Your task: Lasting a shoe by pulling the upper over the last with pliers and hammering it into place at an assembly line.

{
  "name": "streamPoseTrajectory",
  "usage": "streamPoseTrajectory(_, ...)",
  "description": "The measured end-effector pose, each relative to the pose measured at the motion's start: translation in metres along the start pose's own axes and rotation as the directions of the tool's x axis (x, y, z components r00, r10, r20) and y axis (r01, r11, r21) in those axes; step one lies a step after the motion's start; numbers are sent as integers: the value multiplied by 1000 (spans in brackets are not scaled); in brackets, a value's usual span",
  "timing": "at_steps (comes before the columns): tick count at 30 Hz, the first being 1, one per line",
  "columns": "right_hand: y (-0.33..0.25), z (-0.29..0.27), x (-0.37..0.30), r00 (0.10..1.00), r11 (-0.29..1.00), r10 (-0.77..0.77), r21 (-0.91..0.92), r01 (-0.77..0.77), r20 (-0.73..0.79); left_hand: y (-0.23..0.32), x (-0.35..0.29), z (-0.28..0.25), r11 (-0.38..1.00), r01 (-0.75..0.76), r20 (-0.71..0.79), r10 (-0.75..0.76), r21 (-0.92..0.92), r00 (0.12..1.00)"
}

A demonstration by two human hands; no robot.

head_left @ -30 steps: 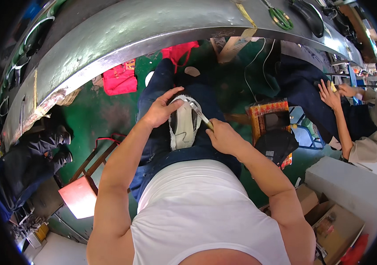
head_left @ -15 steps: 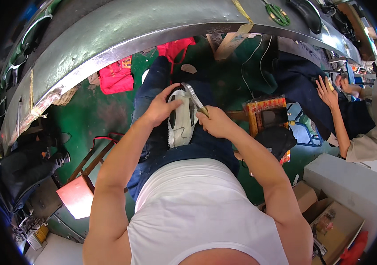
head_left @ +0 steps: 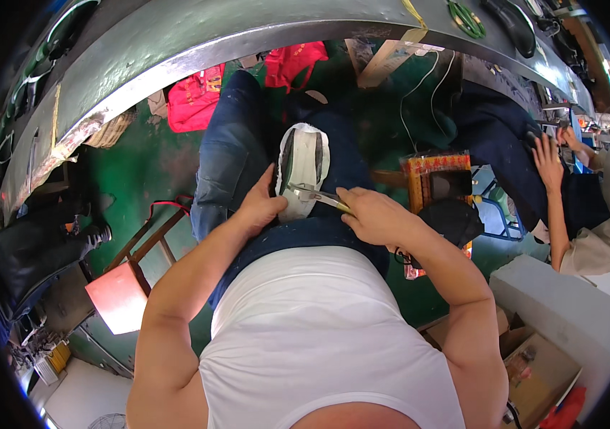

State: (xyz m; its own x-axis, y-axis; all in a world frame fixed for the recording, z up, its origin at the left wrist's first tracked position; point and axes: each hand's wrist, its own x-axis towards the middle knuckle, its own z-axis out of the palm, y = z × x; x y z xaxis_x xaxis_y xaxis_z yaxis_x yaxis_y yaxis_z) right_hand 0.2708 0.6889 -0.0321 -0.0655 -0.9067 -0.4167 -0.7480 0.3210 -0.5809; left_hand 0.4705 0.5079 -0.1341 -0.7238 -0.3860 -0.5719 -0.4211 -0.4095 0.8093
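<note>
With our left hand (head_left: 261, 207) we grasp the near end of a shoe (head_left: 306, 161). It lies on our lap (head_left: 344, 161), whitish, its rim ragged, with a dark band along the left side. Rightward, pliers (head_left: 331, 201) reach over it; our right hand (head_left: 375, 213) clasps them.

The single head-worn fisheye view looks steeply down from just above the white top (head_left: 312, 314), facing over the lap (head_left: 312, 232) with the left hand (head_left: 258, 204) and right hand (head_left: 376, 216) near its middle, taking in the green floor (head_left: 140, 175) and bending the desk (head_left: 269, 18) into an arc along its upper edge.
</note>
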Motion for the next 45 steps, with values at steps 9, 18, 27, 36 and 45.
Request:
streamPoseTrajectory(9,-45,-47,51,915,894,150,-447,37,374,-21,-8,10,990,-89,15,88,113,996)
streamPoseTrajectory(18,2,-22,69,969,960,-9,-270,77,245,-42,31,13,996,-9,-285,-18,-93,958)
streamPoseTrajectory(27,5,17,30,994,986,-20,-170,2,-105,-24,30,35,927,-128,-448,287,352,847)
streamPoseTrajectory(36,22,9,39,936,925,-194,-372,76,-292,-25,22,39,864,-266,-365,434,427,823)
streamPoseTrajectory(45,43,-19,36,993,989,100,-112,-92,68,-14,6,29,663,-316,-17,445,679,895)
